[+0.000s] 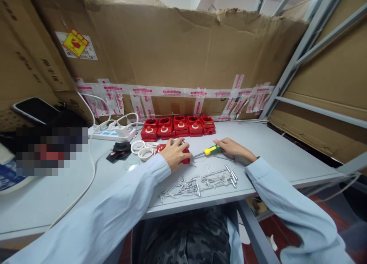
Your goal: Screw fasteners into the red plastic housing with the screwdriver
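Note:
My left hand (175, 155) is closed over a red plastic housing (186, 155) that lies on the table, its fingers hiding most of it. With my right hand (229, 147) I grip the end of a screwdriver (211, 150) with a yellow and green handle. Its shaft points left, and the tip is at the right side of the housing; whether it touches a screw is too small to tell. Just in front lie a pile of loose screws (187, 185) and several metal rods tied with white cord (215, 178).
Several red housings (180, 126) stand in a row against the cardboard wall (177, 53). White rings (146, 153) and black pieces (119, 151) lie to the left. Behind them is a power strip (113, 133), with a white cable (92, 160) running to the front edge.

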{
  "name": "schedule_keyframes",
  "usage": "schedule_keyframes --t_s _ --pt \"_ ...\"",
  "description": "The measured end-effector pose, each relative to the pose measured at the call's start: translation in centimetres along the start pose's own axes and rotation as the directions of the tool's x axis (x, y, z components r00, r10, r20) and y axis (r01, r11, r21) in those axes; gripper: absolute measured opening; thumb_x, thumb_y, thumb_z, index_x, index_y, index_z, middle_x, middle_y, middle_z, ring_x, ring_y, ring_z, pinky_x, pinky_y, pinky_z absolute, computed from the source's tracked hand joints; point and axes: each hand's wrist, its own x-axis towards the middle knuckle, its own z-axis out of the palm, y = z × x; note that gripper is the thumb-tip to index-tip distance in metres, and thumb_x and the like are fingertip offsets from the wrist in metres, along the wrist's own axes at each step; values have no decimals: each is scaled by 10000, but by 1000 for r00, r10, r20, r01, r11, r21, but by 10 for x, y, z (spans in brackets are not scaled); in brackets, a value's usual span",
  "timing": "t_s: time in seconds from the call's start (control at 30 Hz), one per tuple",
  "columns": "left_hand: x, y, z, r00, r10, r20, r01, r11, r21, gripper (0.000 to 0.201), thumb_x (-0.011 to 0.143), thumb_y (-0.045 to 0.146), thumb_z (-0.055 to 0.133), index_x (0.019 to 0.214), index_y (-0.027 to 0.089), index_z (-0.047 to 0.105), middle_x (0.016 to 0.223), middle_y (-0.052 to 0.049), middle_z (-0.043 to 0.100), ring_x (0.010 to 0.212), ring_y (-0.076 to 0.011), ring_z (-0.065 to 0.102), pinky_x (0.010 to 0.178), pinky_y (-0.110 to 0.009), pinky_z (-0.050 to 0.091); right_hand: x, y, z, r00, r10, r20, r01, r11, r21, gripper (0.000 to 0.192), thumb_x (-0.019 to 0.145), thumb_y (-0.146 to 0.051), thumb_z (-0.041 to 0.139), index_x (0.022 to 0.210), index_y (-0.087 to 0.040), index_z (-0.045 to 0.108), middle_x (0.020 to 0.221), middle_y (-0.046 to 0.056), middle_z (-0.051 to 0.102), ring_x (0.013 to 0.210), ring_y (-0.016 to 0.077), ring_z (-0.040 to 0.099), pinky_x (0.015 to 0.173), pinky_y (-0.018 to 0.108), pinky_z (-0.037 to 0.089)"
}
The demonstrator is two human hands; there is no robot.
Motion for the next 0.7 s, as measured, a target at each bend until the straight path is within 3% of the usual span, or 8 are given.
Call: schedule_keyframes --t_s 0.17,0.27,0.37,0.5,0.57,0.6,0.7 --pt "0 1 -3 1000 -8 11 8 1000 -11 319 758 205 626 1054 323 613 1242 -74 496 1237 -345 309 871 -525 323 -1 -2 1 999 -14 29 13 1000 28 434 793 -607 518 715 -185 457 383 -72 433 285 55 333 293 193 231" --pt "0 1 -4 1000 -13 20 13 1000 -19 315 752 190 626 1039 322 623 1229 -73 501 1234 -346 312 868 -523 329 -5 -5 0 998 -22 62 12 987 159 421 778 -589 552 714 -180 474 410 -74 430 310 59 385 302 184 265" --pt "1 1 -4 999 -18 34 19 1000 -23 344 754 190 620 1067 332 616 1229 -73 501 1235 -351 317 868 -536 333 -7 -10 -3 997 -18 -81 47 931 363 406 733 -528 641 643 -170 472 414 -60 437 336 69 453 315 175 280" --pt "1 1 -4 999 -21 47 21 1000 -9 365 755 219 612 1100 337 601 1248 -80 489 1239 -372 317 866 -545 334 -8 -13 -21 936 -4 -351 169 882 440 381 726 -501 647 636 -175 469 418 -49 457 411 103 548 375 182 378" --pt "1 1 -4 998 -24 51 24 1000 2 373 746 241 624 1106 337 601 1279 -76 469 1239 -395 308 865 -542 334 -13 -14 -34 879 -2 -476 248 856 454 375 761 -528 583 655 -192 455 401 -78 387 427 98 534 423 188 428" --pt "2 1 -5 998 -27 55 27 1000 7 377 744 252 631 1109 340 602 1290 -72 462 1237 -406 303 863 -539 334 -17 -16 -40 829 7 -559 298 840 453 367 765 -532 571 669 -197 457 410 -84 376 427 94 516 437 193 443" --pt "4 0 -8 996 -35 86 34 999 9 371 751 272 639 1110 359 607 1268 -64 478 1182 -393 349 847 -516 341 -37 -22 -52 527 -22 -849 476 835 274 351 711 -513 638 681 -197 489 533 -48 488 481 99 516 448 213 459"
